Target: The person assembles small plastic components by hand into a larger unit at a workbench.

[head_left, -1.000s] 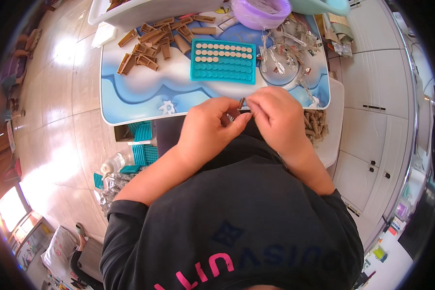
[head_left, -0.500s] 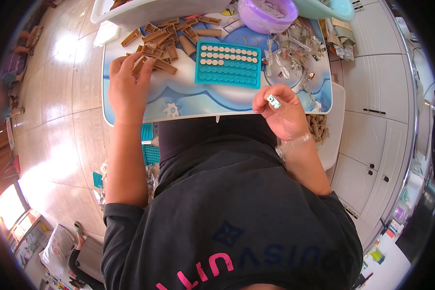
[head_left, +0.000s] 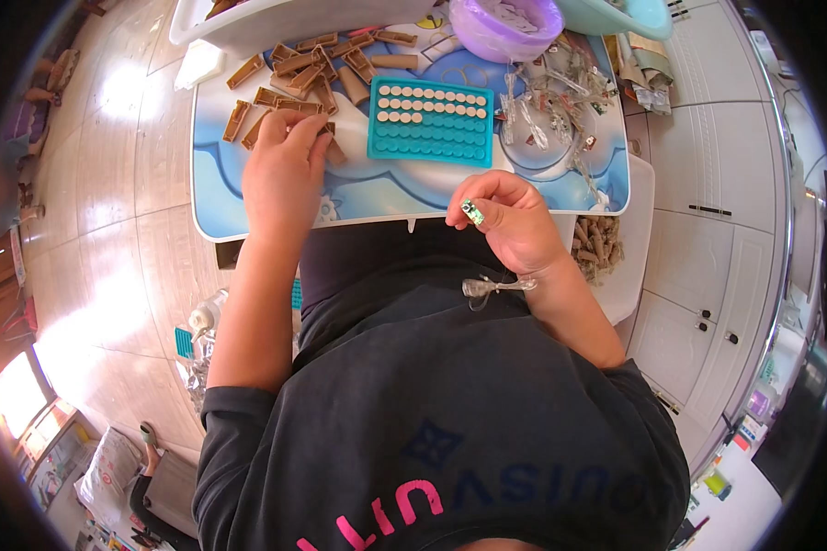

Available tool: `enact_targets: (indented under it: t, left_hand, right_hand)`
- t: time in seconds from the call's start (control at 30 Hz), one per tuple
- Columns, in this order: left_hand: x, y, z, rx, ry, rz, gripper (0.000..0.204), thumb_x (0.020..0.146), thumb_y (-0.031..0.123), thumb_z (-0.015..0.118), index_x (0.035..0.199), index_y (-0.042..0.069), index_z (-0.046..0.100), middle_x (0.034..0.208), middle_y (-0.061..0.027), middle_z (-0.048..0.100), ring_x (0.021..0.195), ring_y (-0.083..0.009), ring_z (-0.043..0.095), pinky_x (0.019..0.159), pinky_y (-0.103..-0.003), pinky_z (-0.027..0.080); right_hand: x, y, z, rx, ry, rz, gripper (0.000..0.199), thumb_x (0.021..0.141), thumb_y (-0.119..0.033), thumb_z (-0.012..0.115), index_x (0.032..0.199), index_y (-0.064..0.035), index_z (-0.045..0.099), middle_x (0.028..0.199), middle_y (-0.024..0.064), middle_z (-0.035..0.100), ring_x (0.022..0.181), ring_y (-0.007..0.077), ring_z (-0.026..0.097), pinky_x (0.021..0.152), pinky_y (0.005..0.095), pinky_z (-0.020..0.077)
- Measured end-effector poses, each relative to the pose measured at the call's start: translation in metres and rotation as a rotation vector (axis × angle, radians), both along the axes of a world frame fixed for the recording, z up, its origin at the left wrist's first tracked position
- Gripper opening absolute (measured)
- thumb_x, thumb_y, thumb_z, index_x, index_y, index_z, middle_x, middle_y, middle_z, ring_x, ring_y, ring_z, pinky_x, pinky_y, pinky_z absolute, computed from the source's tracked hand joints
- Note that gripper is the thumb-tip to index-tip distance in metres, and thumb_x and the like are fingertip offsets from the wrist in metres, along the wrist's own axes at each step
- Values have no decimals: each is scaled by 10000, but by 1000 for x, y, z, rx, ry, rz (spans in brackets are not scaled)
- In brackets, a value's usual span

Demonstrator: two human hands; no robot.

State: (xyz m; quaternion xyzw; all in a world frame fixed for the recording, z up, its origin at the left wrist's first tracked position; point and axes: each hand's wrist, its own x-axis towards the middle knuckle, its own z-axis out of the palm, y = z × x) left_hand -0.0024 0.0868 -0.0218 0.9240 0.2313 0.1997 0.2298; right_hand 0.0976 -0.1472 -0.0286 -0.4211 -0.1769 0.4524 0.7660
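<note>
Black shirt cloth [head_left: 432, 395] fills the foreground, a looped clear cable [head_left: 494, 286] hanging near the right wrist. Beyond it, right arm bent, the right hand [head_left: 524, 230] curls its fingers to pinch a small green circuit board [head_left: 473, 212] before the table [head_left: 386, 195], while the left hand [head_left: 283, 174], arm stretched forward, dips its fingertips among brown casings [head_left: 294, 64], whether gripping one unclear. Farther back sit a teal tray [head_left: 429, 143] and purple bowl [head_left: 487, 37].

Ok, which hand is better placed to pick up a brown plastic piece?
Probably the left hand: its fingers are at the pile of brown plastic pieces, while the right hand is farther off and holds a small green circuit board.
</note>
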Motion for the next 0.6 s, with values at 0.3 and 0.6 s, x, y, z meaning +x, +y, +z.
enact_targets:
  t: [0.3, 0.6]
  left_hand:
    - [-6, -12, 1, 123, 1, -35, 356, 815, 94, 627, 1169, 107, 585, 1086, -110, 583, 905, -278, 603, 786, -344, 482]
    - [-16, -7, 7, -138, -122, 16, 452, 835, 37, 592, 1273, 74, 485, 1004, -122, 584, 831, -226, 626, 698, -317, 499]
  right_hand:
    - [-4, 0, 0, 5, 33, 21, 86, 845, -59, 636, 913, -8, 620, 855, 88, 641, 790, 165, 606, 717, 268, 471]
    - [-8, 0, 2, -36, 59, 60, 70, 844, -68, 638, 885, -14, 621, 873, 107, 618, 815, 161, 572, 754, 275, 453]
